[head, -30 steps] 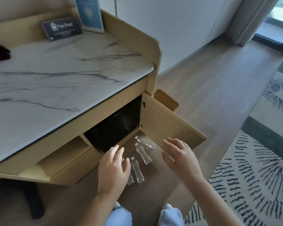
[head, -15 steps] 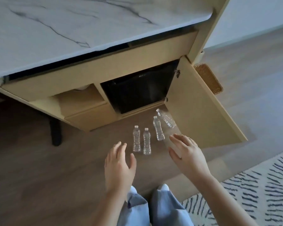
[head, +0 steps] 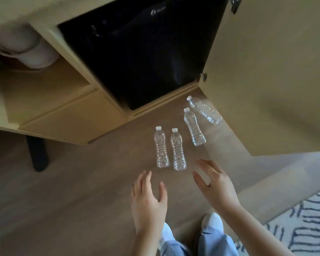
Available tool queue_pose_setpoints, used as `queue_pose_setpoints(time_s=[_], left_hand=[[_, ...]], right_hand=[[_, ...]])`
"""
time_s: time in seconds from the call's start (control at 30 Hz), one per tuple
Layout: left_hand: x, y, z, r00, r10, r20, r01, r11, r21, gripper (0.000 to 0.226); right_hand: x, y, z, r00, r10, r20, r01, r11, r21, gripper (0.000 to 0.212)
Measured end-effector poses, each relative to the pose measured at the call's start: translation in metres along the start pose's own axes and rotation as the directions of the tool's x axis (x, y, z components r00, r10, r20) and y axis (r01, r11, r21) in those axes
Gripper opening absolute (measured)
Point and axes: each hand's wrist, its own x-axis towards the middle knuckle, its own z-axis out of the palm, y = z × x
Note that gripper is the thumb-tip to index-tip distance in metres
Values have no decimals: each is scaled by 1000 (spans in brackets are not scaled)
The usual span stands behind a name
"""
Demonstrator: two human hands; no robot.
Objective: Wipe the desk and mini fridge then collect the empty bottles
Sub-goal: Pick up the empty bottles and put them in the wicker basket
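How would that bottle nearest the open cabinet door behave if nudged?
The clear plastic bottle looks empty, so it is probably very light. Lying on its side on the smooth wood floor, it would likely roll or skid. Its thin ribbed wall may crumple.

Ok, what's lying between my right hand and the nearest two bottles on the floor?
Nothing: in the head view only bare wood floor separates the open right hand from the two side-by-side bottles.

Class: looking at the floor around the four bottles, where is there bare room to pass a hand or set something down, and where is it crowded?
Free: the wood floor left of the paired bottles, out to the black desk leg, and the strip between those bottles and the two open hands, left hand, right hand. Crowded: the two right bottles lie close beside the open cabinet door.
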Motion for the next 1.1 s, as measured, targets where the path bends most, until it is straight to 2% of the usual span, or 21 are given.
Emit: queue_pose_setpoints(time_s=[0.17,0.4,0.5,0.6,0.83,1.1], left_hand=[[7,-65,87,997,-53,62,54,999,-4,49],[27,-134,192,990,-36,134,27,997,70,51],[41,-150,231,987,-94,127,87,994,65,50],[54,-158,259,970,-183,161,179,983,33,60],[73,-170,299,949,-244,197,251,968,-11,70],[81,-164,311,924,-308,229,337,935,-105,73]], right_hand=[[22,68,92,989,144,29,-145,987,65,39],[53,154,192,971,226,75,-232,969,88,42],[70,180,223,965,252,76,-260,959,112,49],[86,197,247,956,284,74,-292,947,135,58],[99,211,280,965,260,23,-259,948,187,73],[99,206,288,958,284,-39,-256,910,326,72]])
